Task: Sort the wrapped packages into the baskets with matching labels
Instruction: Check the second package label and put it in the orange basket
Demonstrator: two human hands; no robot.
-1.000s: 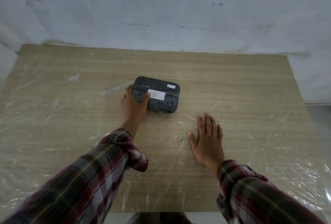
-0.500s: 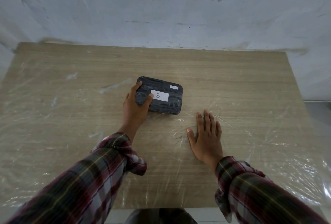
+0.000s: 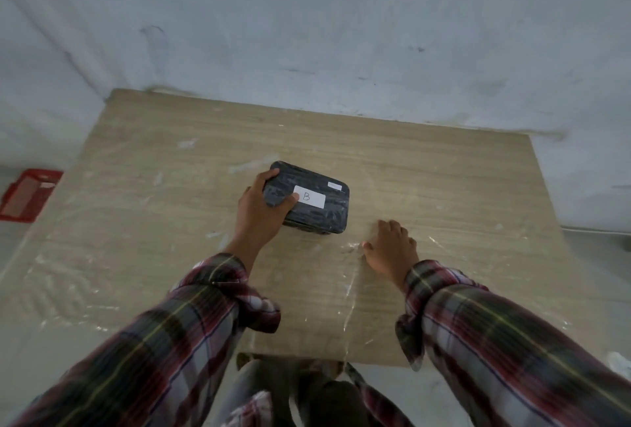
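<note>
**First:** Black wrap, glossy and slick, is what is being gripped: the package (image 3: 309, 202) marked B is held near the table's (image 3: 444, 187) centre, its near-left end clamped by the left hand (image 3: 263, 213), thumb on top by the white label (image 3: 309, 196), fingers curled round the far edge.

**Second:** One-ended hold, then. A slip or a tilt could be expected if it is lifted fast, judging by that shiny film.

**First:** And only a red basket (image 3: 27, 195) is glimpsed, at nine o'clock off the table; its label cannot be read, so a mismatch could be risked.

**Second:** The right hand (image 3: 391, 247)?

**First:** At four o'clock of the package, fingers loosely spread on the plastic sheet (image 3: 102, 290), nothing held.
</note>
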